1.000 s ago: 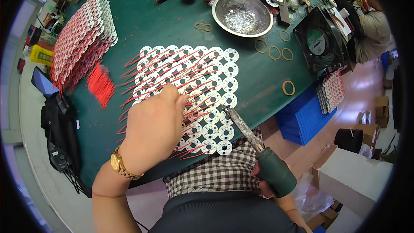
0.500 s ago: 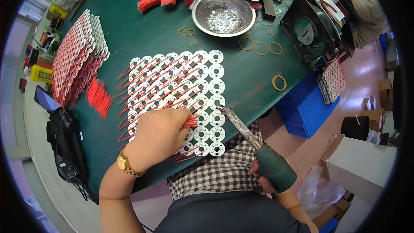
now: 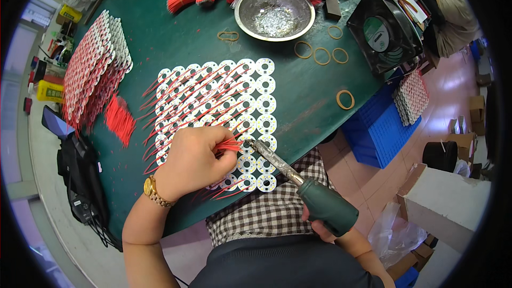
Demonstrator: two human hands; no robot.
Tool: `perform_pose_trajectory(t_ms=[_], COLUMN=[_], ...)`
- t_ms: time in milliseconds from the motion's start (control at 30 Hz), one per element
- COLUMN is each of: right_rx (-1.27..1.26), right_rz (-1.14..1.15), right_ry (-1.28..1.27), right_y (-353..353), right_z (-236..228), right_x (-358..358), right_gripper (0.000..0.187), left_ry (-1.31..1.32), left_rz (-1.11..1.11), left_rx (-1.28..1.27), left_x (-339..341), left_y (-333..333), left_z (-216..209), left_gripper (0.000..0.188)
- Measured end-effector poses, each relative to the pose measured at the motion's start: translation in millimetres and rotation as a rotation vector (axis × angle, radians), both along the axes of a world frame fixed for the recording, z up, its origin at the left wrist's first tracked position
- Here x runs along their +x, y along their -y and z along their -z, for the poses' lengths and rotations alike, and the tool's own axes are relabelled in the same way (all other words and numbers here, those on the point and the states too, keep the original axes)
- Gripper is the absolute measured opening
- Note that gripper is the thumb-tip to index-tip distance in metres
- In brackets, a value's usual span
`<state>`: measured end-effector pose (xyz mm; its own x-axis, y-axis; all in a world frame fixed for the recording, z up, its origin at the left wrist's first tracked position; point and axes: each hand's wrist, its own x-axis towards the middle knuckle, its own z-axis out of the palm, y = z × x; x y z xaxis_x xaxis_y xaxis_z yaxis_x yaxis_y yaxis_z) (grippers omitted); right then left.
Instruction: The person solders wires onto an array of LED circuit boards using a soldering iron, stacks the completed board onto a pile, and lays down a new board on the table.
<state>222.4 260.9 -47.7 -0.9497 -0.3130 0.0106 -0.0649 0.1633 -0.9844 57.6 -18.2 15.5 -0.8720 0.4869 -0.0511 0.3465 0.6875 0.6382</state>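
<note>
Beyond the white ring boards (image 3: 223, 104) on the green tabletop (image 3: 304, 93) lie a bowl (image 3: 248, 10), rubber bands (image 3: 337, 100) and a fan (image 3: 376, 32) with a printed hub. The left hand (image 3: 197, 152), covering some boards, pinches red wires (image 3: 229, 145); the right hand's (image 3: 321, 229) fingers grip an iron (image 3: 328, 208).

FURNITURE: green-topped workbench (image 3: 306, 93), central | FLOOR: pinkish tiles (image 3: 360, 181), joints visible, right of bench | LEFT SIDE: pale ledge (image 3: 38, 152) beside bench; bright window (image 3: 38, 13), upper left | LIGHT: whitish-violet glare (image 3: 438, 81) reflects off floor.
</note>
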Motion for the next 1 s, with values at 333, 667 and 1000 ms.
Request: perform_pose_trajectory(t_ms=[333, 667, 1000], right_rx=[0.126, 0.094, 0.231], right_rz=[0.076, 0.088, 0.091], right_ry=[-0.135, 0.009, -0.053], right_y=[3.7, -8.5, -2.9], right_z=[-4.9, -14.5, -13.6], right_x=[3.4, 10.9, 9.7], right_gripper=[0.043, 0.033, 0.047], left_ry=[0.323, 0.185, 0.007], left_rz=[-0.154, -0.157, -0.082], left_rx=[0.174, 0.093, 0.027], left_x=[0.6, 11.7, 15.9], left_y=[4.0, -7.5, -12.3], left_z=[-3.3, -8.5, 3.7], left_gripper=[0.009, 0.007, 0.005])
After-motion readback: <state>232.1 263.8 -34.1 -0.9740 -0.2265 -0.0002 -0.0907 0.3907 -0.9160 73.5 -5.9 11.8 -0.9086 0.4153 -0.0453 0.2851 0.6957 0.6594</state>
